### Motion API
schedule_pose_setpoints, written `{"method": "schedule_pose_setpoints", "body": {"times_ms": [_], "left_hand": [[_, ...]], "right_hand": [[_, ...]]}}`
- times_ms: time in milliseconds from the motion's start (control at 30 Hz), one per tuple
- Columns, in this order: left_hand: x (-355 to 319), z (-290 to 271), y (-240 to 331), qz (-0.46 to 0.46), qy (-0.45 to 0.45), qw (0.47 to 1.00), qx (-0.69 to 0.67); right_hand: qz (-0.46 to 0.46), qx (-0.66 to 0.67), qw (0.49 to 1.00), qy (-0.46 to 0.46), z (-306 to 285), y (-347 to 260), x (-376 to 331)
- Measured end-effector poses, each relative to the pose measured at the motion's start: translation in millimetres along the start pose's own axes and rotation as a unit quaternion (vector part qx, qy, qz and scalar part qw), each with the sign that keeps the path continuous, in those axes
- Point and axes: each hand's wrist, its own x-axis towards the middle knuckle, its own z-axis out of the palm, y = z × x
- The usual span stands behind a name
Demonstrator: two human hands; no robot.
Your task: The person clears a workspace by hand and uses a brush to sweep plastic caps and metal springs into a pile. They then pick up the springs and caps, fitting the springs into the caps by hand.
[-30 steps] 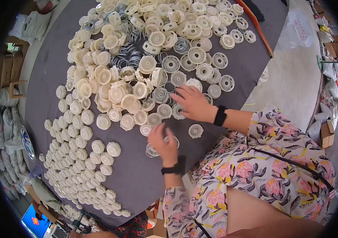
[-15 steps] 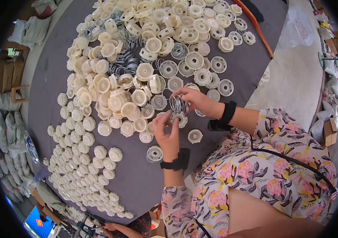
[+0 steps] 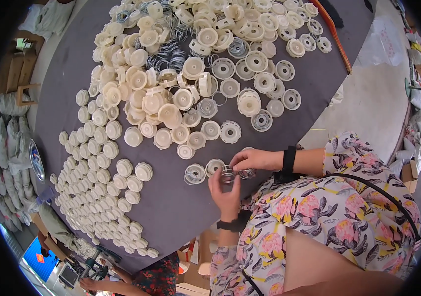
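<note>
Close to the table's near edge, my left hand (image 3: 226, 196) and my right hand (image 3: 255, 161) almost meet. Thin metal wire rings (image 3: 228, 174) lie between my left thumb and fingers. More metal wire rings (image 3: 246, 173) are pinched beneath my right fingers, which partly hide them. Beside my left fingertips is a cream round plastic cap (image 3: 214, 166), partly covered by the hand. Just left of it, another cap (image 3: 194, 173) has a wire ring lying on it. A further cap shows partly behind my right hand.
A big heap of cream plastic caps (image 3: 153, 102) covers the far part of the grey table (image 3: 171, 217), with a tangle of wire rings (image 3: 171, 56) among them. Rows of assembled round caps (image 3: 94, 175) fill the left side. Another person's arm (image 3: 104, 285) works at the lower left.
Both hands have come nearer to me, away from the heap, carrying the wire rings. The ring bundle is now spread between the two hands, over the near caps.
</note>
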Motion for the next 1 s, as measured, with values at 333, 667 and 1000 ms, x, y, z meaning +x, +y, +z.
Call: {"method": "schedule_pose_setpoints", "body": {"times_ms": [333, 667, 1000], "left_hand": [[18.9, -25.8, -14.8, 0.127, 0.065, 0.921, 0.364], [89.3, 59.4, 14.4, 0.32, -0.108, 0.841, 0.422], [70.4, 52.6, -3.0, 0.147, -0.056, 0.971, 0.179]], "right_hand": [[-0.055, 0.014, 0.987, 0.148, -15.8, 11.9, 4.5], [-0.073, 0.206, 0.952, 0.212, -47.2, 16.8, -35.5], [-0.098, 0.169, 0.966, 0.172, -64.3, 5.6, -42.0]]}}
